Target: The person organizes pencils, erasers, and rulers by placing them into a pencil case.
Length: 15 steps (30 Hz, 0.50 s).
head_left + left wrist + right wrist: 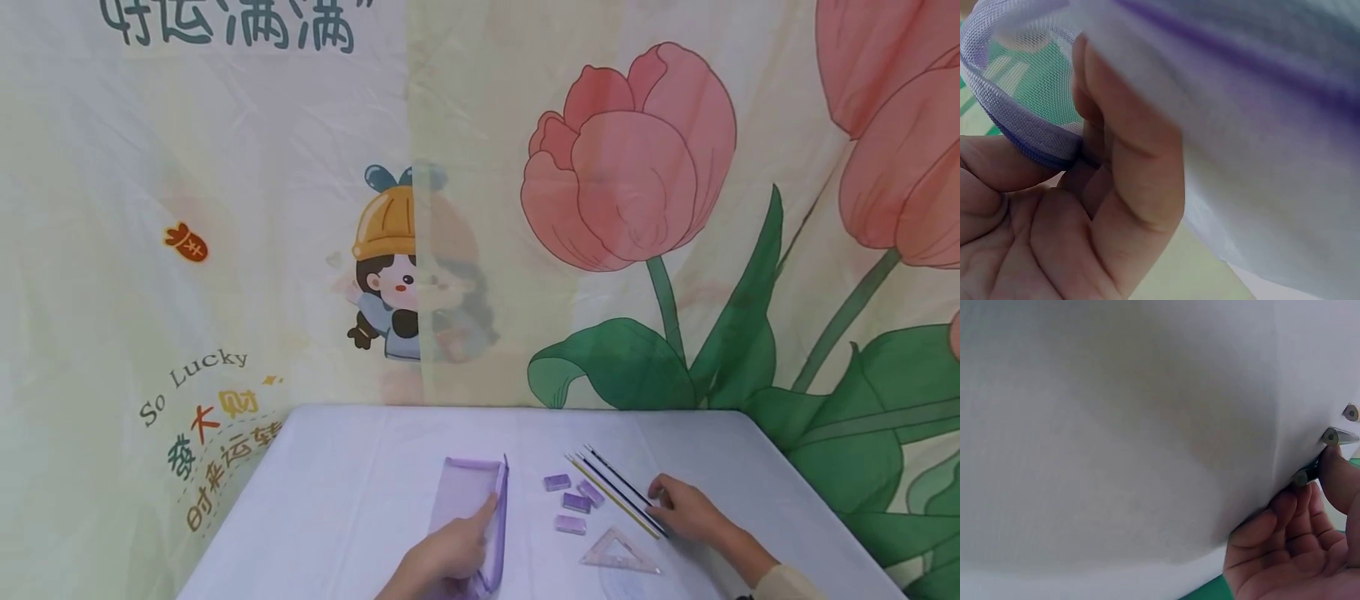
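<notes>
A purple mesh zip pouch [459,492] lies flat at the middle of the table. My left hand [450,550] grips its near end; in the left wrist view the thumb and curled fingers [1138,156] hold the zipped edge [1035,134]. At the right, two dark pencils [617,471] and a yellow pencil [611,493] lie slanting side by side. My right hand [693,510] is at their near ends. In the right wrist view one dark pencil [1301,477] sits between its thumb and fingers, with the other two pencil ends just beyond.
Several small purple erasers [576,502] lie between the pouch and the pencils. A clear set square [621,552] is nearer to me, beside a faint transparent piece [621,582]. Behind the white table [352,467] hangs a printed curtain [480,108] with tulips.
</notes>
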Tool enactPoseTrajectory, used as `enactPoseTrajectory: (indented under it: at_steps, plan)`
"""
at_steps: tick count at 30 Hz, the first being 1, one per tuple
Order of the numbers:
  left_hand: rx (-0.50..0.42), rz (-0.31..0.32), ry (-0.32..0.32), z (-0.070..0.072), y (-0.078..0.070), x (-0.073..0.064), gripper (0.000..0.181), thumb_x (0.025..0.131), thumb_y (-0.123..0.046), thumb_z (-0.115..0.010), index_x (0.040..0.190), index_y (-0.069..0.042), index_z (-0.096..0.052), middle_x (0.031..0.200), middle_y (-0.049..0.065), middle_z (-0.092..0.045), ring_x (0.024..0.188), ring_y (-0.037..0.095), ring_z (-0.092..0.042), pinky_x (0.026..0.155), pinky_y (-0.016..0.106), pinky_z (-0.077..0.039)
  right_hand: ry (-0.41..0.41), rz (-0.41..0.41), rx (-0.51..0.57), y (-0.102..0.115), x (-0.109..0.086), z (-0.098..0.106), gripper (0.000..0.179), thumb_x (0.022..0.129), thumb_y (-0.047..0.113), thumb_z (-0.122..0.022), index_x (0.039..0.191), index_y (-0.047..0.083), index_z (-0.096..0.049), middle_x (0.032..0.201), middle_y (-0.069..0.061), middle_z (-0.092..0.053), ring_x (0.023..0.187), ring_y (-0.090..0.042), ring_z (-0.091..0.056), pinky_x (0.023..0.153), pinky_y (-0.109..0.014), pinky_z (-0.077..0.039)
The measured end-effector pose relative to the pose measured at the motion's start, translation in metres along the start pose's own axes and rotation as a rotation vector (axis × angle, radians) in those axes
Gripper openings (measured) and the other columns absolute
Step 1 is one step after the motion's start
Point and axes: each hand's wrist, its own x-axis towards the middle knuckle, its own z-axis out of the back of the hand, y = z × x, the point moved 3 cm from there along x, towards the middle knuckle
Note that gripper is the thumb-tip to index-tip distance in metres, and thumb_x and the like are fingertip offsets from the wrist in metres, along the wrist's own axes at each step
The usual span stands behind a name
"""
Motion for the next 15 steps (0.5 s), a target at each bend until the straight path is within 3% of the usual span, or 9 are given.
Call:
enactPoseTrajectory:
  at_steps: [5,10,15]
  plan:
    - [-0.024,0.011,0.011,-0.0015,0.0024,-0.0015,0.07,0.094,-0.002,-0.048,0.158,-0.015,-0.024,0.072,0.016,-0.057,0.042,0.018,-0.055,0.037,0.032,-0.051,0.028,0.024,-0.004,0.0036,-0.0015,-0.0049,0.014,0.09,0.01,-0.068,0.102,0.011,-0.06,0.076,0.0,-0.055,0.068,-0.015,-0.049,0.056,-0.026,-0.043]
    - [-0.078,0.045,0.042,0.0015,0.0023,-0.0026,0.072,0.094,0.0,-0.048,0.158,-0.02,-0.022,0.081,0.024,-0.06,0.044,0.02,-0.056,0.04,0.035,-0.053,0.033,0.05,-0.043,0.005,0.0004,-0.007,0.015,0.091,0.007,-0.066,0.103,0.01,-0.058,0.078,0.001,-0.057,0.07,-0.014,-0.051,0.058,-0.027,-0.045]
    - [-0.15,0.057,0.07,0.0068,0.0032,-0.0034,0.075,0.092,0.005,-0.045,0.158,-0.023,-0.024,0.109,0.039,-0.059,0.049,0.025,-0.06,0.043,0.039,-0.056,0.068,0.087,-0.104,0.0093,0.0013,-0.0064,0.014,0.093,0.007,-0.063,0.104,0.011,-0.055,0.086,0.002,-0.061,0.075,-0.012,-0.054,0.067,-0.03,-0.052]
